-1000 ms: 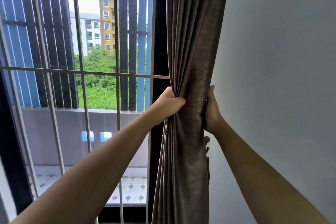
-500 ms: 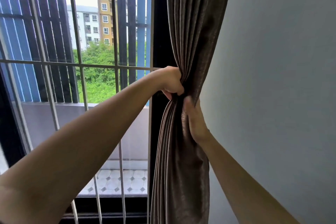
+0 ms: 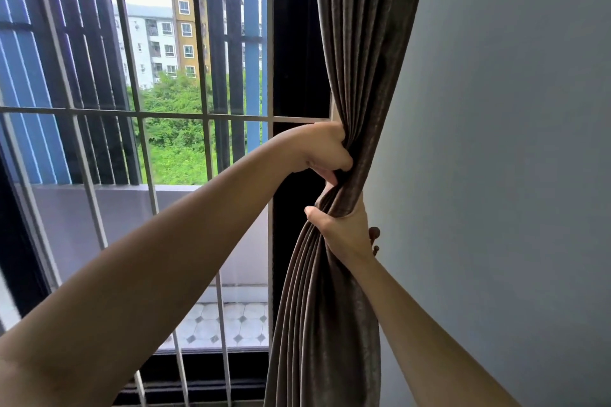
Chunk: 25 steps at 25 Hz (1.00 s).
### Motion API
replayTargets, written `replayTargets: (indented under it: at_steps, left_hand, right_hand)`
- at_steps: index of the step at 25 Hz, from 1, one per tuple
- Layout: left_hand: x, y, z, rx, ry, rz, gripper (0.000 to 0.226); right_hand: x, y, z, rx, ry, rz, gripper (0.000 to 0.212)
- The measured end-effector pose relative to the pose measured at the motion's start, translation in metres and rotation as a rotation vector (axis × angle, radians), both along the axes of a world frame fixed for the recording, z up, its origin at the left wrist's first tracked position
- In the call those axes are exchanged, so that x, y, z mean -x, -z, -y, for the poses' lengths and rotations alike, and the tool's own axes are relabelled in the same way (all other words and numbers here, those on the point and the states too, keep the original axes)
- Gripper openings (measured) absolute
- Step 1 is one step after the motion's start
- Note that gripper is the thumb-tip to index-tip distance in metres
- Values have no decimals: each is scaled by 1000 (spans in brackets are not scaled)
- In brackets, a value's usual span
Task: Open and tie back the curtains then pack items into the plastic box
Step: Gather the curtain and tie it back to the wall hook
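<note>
Two bare arms reach up and forward to one gathered curtain (image 3: 363, 76) at the right edge of a window. On the far left, dark and blue vertical slats (image 3: 39, 59) stand outside the glass, and pale metal bars (image 3: 139, 116) cross the pane in a grid. Between the bars show a yellow and white building (image 3: 172, 26) and green trees (image 3: 178, 135), with a tiled balcony floor (image 3: 231, 324) lower down.

The left arm runs from the lower left corner up to the middle of the view. The left hand (image 3: 325, 150) is closed into a fist on the curtain's left edge, fingers curled into the folds and bunching them tight, just in front of the dark window frame (image 3: 297, 43).

Just below it, the right hand (image 3: 344, 228) wraps around the same bundle, thumb on the near left side and fingers hidden behind the cloth, so the brown fabric is pinched into a narrow waist between the two grips. Above the hands the curtain fans out upward; below them it hangs in long pleats to the bottom edge.

A small dark knob-like thing (image 3: 375, 235) peeks out just right of the right hand; what it is cannot be told. To the right of that, a plain grey wall (image 3: 496, 142) fills the frame.
</note>
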<state>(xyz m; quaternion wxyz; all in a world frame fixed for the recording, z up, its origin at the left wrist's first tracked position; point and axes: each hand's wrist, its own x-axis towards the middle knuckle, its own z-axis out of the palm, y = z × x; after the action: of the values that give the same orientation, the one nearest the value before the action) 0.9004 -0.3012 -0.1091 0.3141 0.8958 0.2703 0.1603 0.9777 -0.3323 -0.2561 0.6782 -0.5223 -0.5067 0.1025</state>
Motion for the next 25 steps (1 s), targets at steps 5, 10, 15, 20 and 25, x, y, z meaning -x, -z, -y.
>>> replayTargets:
  at_steps: [5,10,15,20,25]
  left_hand:
    - [17,36,-8,430,200,381,24]
    - [1,142,-45,658,-241,633,17]
    - [-51,236,-54,531,-290,329,12]
    - [-110,270,-53,451,-253,129,19]
    - [-145,287,-47,501,-287,117,11]
  right_hand:
    - [-57,-1,18,-32,-100,63,32]
    - [-123,-15,55,8,-39,3,22]
    - [-167,-26,84,94,-22,5,24]
    - [-195,-33,94,171,-1,64,20]
    - [-214,-39,97,201,15,102,17]
